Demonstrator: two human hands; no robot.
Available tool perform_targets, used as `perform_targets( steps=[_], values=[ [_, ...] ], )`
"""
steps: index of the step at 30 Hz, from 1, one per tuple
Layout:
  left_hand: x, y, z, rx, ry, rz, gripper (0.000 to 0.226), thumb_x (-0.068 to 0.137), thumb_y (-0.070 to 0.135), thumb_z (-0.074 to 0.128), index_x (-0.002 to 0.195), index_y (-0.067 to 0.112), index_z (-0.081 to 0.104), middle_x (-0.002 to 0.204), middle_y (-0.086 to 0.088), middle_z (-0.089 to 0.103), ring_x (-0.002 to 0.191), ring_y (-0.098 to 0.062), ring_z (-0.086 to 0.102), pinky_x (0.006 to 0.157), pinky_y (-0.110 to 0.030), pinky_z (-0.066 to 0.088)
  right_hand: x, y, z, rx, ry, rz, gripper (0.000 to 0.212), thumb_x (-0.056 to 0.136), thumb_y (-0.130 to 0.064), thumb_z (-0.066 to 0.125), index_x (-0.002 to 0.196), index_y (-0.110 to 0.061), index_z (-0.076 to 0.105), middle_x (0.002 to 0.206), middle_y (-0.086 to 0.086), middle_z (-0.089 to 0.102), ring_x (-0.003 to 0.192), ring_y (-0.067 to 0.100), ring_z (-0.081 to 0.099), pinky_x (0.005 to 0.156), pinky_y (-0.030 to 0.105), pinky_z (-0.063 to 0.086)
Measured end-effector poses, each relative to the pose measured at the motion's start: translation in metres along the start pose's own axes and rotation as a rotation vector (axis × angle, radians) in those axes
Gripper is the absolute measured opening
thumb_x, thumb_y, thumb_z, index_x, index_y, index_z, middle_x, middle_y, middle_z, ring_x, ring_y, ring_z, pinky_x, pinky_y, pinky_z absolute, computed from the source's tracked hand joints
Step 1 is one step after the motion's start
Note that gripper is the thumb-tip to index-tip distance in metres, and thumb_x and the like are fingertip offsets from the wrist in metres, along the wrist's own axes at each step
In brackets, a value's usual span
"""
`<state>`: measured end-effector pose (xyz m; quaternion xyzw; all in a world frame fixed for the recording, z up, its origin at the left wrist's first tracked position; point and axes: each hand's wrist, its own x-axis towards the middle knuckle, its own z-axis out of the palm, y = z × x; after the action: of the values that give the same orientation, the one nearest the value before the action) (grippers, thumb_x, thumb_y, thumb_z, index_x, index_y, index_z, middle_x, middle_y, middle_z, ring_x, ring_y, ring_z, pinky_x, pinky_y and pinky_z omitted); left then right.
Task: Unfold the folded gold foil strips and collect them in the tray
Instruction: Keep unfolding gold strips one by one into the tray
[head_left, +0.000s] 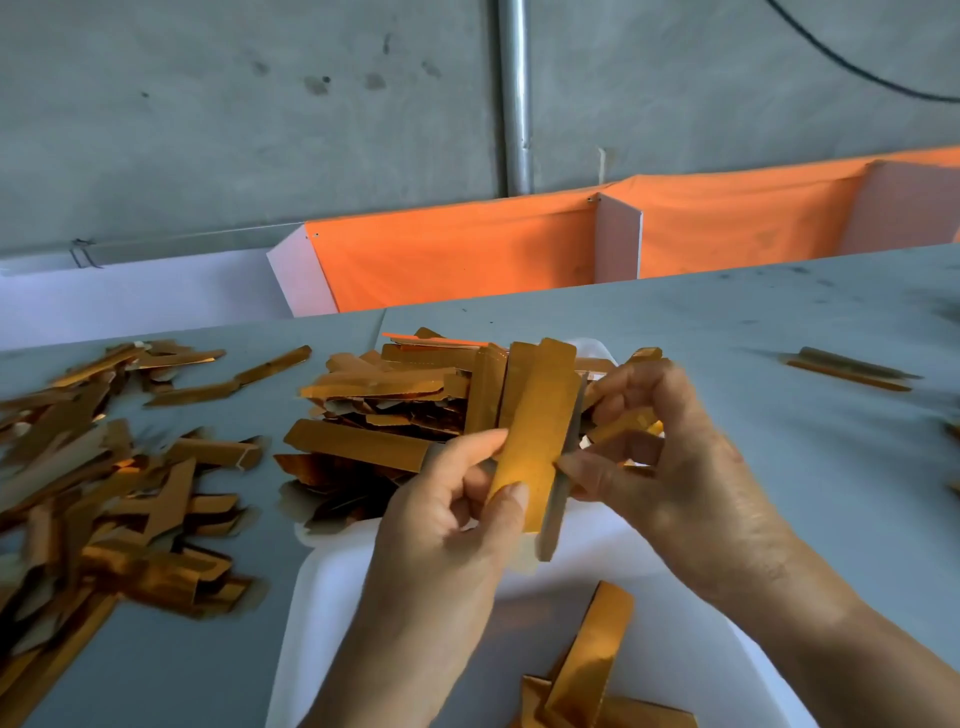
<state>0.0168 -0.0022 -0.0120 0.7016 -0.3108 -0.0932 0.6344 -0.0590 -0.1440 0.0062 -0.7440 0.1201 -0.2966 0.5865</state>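
Note:
I hold one gold foil strip upright above the white tray. My left hand pinches its lower left edge between thumb and fingers. My right hand pinches its right edge, where a grey flap stands out. A heap of gold strips lies on the tray's far end. A few more strips lie at the tray's near end, between my forearms.
A big loose pile of gold strips covers the grey table at the left. Two strips lie apart at the right. Orange and white partitions stand behind the table's far edge, before a concrete wall.

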Motion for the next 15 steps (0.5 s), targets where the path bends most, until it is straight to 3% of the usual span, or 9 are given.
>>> perform_targets(
  steps=[4,6,9,11,15],
  values=[
    [-0.0015,-0.0005,0.0038,0.120,0.010,0.072,0.022,0.083,0.037,0.059,0.102,0.045,0.063,0.080,0.011,0.061,0.080,-0.010,0.061,0.064,-0.019,0.049,-0.0021,-0.0031,0.0021,-0.340,-0.016,-0.118,0.026,0.076,-0.015,0.077,0.081,-0.034,0.059,0.098,-0.010,0.055,0.076,0.006,0.067,0.071,0.023,0.057],
    [-0.0018,-0.0013,0.0033,0.153,0.008,0.079,0.021,0.088,0.033,0.059,0.103,0.047,0.062,0.081,0.014,0.058,0.082,-0.008,0.060,0.064,-0.016,0.047,-0.0013,-0.0010,0.0011,-0.452,-0.047,-0.090,0.023,0.077,-0.021,0.076,0.078,-0.036,0.058,0.096,-0.015,0.055,0.076,0.003,0.066,0.071,0.018,0.055],
    [-0.0024,-0.0013,0.0027,0.172,-0.016,0.076,0.028,0.087,0.025,0.060,0.102,0.049,0.060,0.083,0.016,0.058,0.084,-0.007,0.060,0.065,-0.012,0.046,0.0007,0.0021,-0.0013,-0.306,-0.068,0.033,0.019,0.079,-0.015,0.075,0.080,-0.026,0.060,0.090,-0.007,0.064,0.070,0.007,0.069,0.061,0.014,0.054],
    [-0.0020,-0.0001,0.0028,0.172,-0.029,0.077,0.029,0.087,0.025,0.060,0.103,0.049,0.060,0.085,0.018,0.059,0.085,-0.006,0.060,0.066,-0.012,0.046,0.0005,0.0013,-0.0020,-0.148,-0.117,0.143,0.017,0.081,-0.009,0.072,0.084,-0.022,0.062,0.082,-0.002,0.069,0.068,0.010,0.071,0.061,0.019,0.057],
    [0.0000,0.0010,0.0000,0.072,-0.006,0.051,0.027,0.086,0.020,0.061,0.098,0.044,0.064,0.081,0.010,0.062,0.078,-0.010,0.060,0.063,-0.018,0.048,0.0003,0.0026,-0.0034,-0.204,-0.087,0.110,0.023,0.080,-0.012,0.074,0.076,-0.030,0.060,0.076,-0.006,0.068,0.064,0.007,0.068,0.060,0.017,0.055]
  ],
)
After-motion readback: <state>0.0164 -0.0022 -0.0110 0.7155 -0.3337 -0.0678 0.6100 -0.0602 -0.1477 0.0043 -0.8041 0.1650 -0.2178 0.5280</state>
